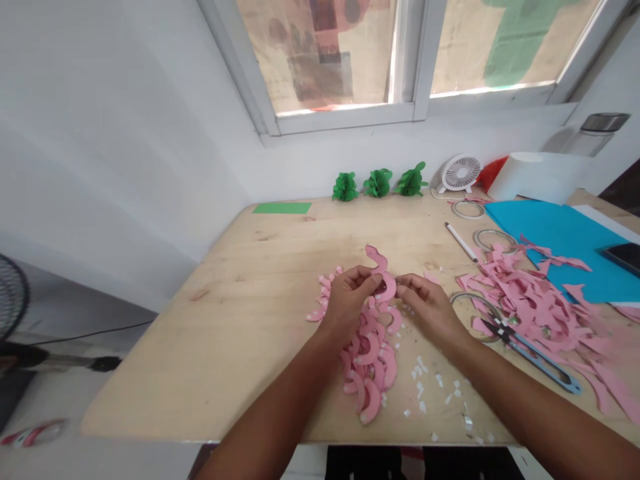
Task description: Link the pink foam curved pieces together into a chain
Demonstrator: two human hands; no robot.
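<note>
My left hand point(353, 293) is closed on a curved pink paper piece point(387, 288), pinching it between thumb and fingers above the table. Right beside that piece's right edge, my right hand point(425, 300) has thumb and fingertips pressed together; what they grip, if anything, is too small to make out. Another wavy pink paper strip point(376, 257) shows just beyond the left fingers. Below the hands lies a heap of pink paper arcs point(373, 373), some with whitish ends. More small pink curls point(325, 293) lie to the left, partly hidden by my left hand.
Small white scraps point(420, 387) are strewn near the front edge. At right lie pink offcuts point(540, 307), scissors point(530, 353), tape rolls point(495, 240), a white pen point(461, 241), blue sheets point(560, 233) and a phone point(623, 257). Green paper ornaments point(377, 183) and a fan point(460, 173) stand behind.
</note>
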